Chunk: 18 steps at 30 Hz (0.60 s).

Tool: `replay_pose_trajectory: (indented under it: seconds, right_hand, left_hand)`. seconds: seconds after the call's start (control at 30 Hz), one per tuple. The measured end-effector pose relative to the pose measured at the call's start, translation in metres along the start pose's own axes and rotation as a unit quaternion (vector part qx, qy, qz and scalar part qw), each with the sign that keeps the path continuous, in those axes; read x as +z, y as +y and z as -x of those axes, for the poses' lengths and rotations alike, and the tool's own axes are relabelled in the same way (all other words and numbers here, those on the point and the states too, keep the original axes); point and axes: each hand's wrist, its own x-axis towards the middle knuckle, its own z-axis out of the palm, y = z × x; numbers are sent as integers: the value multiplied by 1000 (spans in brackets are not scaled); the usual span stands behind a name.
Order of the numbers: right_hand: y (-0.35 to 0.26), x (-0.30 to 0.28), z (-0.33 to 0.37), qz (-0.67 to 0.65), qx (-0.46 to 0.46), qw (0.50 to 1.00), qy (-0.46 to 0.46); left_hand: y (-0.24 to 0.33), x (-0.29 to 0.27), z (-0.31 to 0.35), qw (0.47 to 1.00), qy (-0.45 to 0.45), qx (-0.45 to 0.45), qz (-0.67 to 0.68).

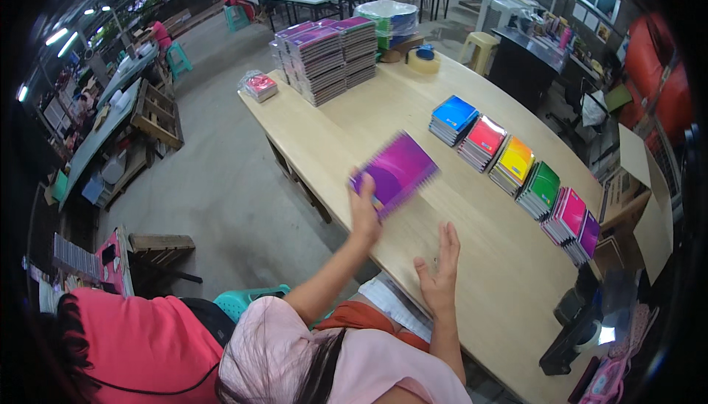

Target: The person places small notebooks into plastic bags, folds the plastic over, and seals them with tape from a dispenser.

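Note:
My left hand grips a purple spiral-bound notebook by its near left corner and holds it above the wooden table. The notebook is blurred by motion; whether it is one or several together I cannot tell. Over the table's near edge, my right hand is open and holds nothing, its fingers pointing up. Beyond it, a slanting row of small notebook stacks runs toward the right: blue, red, yellow, green, pink and purple.
Tall purple notebook piles stand at the far left, beside a small wrapped pack. Tape rolls lie at the far end. A black tape dispenser and cardboard box are at right. A person in red is close on my left.

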Motion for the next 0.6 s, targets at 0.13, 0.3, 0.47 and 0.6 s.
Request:
replay_pose_trajectory:
  seconds: [0.13,0.3,0.47,0.6]
  right_hand:
    - [11,20,2,99,18,991,-93]
    - [23,50,12,304,6,940,-156]
    - [15,55,7,302,34,932,-199]
    - [23,51,1,313,70,931,-173]
  left_hand:
    - [64,-33,-125,987,12,161,6]
    - [165,0,-267,950,26,307,-54]
    - [241,39,-387,906,129,336,-222]
    - [205,95,-429,925,178,230,-244]
